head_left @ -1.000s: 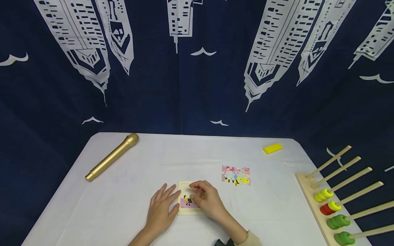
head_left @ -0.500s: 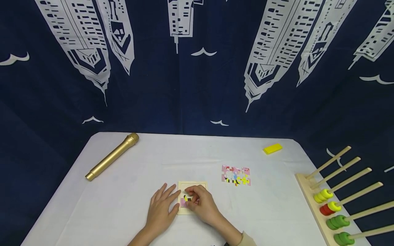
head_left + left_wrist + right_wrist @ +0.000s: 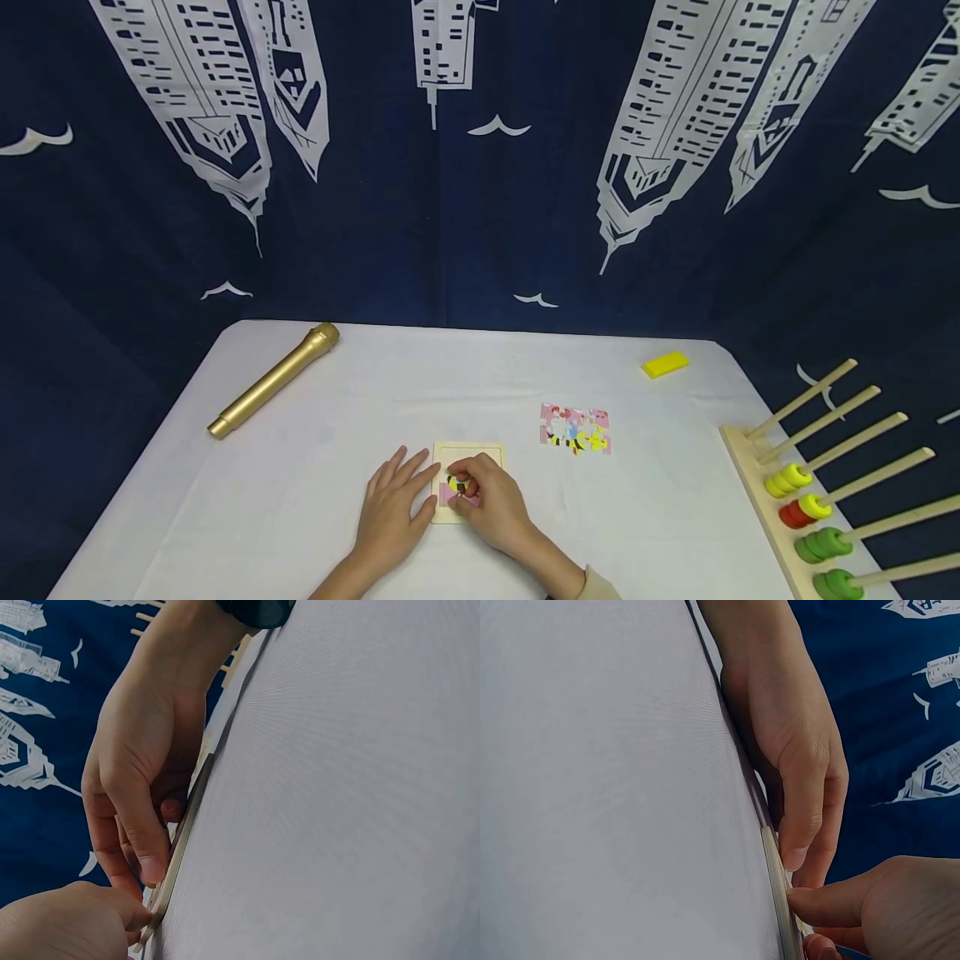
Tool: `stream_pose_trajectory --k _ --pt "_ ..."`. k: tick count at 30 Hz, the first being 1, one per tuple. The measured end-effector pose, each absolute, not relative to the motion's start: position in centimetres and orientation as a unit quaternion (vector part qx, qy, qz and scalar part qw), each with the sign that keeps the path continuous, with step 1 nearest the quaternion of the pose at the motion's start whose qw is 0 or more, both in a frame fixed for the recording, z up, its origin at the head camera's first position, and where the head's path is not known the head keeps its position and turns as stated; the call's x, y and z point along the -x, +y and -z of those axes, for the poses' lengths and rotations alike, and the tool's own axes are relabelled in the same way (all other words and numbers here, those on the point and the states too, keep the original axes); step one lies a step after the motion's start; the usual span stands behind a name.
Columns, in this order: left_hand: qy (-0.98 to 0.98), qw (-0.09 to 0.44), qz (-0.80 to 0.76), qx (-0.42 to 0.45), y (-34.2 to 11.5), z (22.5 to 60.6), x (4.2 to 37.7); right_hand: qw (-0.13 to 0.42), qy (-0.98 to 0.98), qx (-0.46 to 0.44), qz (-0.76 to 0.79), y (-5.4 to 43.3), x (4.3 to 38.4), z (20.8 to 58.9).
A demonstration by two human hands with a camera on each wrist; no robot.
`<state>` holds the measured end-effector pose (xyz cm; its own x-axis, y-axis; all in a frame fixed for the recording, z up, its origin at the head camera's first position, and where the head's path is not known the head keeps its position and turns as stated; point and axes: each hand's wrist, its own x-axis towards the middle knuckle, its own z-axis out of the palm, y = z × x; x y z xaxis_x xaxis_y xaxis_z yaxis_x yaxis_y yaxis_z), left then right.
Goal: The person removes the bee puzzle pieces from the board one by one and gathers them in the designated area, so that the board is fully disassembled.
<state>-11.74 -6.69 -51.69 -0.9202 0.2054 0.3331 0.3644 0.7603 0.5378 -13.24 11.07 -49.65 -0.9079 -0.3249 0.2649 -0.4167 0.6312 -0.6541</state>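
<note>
A small pale wooden puzzle tray [image 3: 487, 450] lies on the white table, with pink puzzle pieces and a yellow-and-black figure in its lower part. My left hand [image 3: 393, 508] rests flat beside it, fingers spread, its index finger and thumb touching the left edge. Over the tray my right hand [image 3: 491, 500] has curled fingers, pinching a puzzle piece [image 3: 460, 486] that the fingers partly hide. Seen low from the side in the right wrist view, the left thumb [image 3: 796, 857] and the right hand [image 3: 900, 907] meet at the tray edge [image 3: 776, 892].
Joined pink and yellow puzzle pieces [image 3: 576, 428] lie right of the tray. Farther back is a yellow block [image 3: 665, 364]. A gold microphone [image 3: 273, 382] lies at the left. A wooden peg stand [image 3: 765, 500] with coloured rings stands along the right edge.
The right hand has moved a little left and lower over the tray, its fingertips now near the yellow-and-black figure. The left hand has stayed in place.
</note>
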Motion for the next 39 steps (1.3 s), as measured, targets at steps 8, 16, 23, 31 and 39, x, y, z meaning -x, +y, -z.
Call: stream_pose_trajectory --k 8,16,23,31,39 --pt "-0.928 0.128 0.313 0.154 -6.74 51.76 11.85 0.054 -0.905 -0.206 -0.369 10.99 13.18 49.64" --pt "-0.929 0.122 0.315 0.153 -6.73 51.57 11.86 0.048 -0.905 -0.201 -0.371 10.97 13.12 49.57" --pt "-0.930 0.119 0.313 0.152 -6.72 51.51 11.87 0.045 -0.905 -0.201 -0.372 10.91 13.18 49.46" --pt "-0.931 0.116 0.312 0.148 -6.66 51.48 11.79 0.042 -0.906 -0.207 -0.366 10.96 13.09 49.31" --pt "-0.931 0.126 0.309 0.150 -6.67 51.57 11.82 0.048 -0.902 -0.219 -0.368 11.00 13.12 49.36"
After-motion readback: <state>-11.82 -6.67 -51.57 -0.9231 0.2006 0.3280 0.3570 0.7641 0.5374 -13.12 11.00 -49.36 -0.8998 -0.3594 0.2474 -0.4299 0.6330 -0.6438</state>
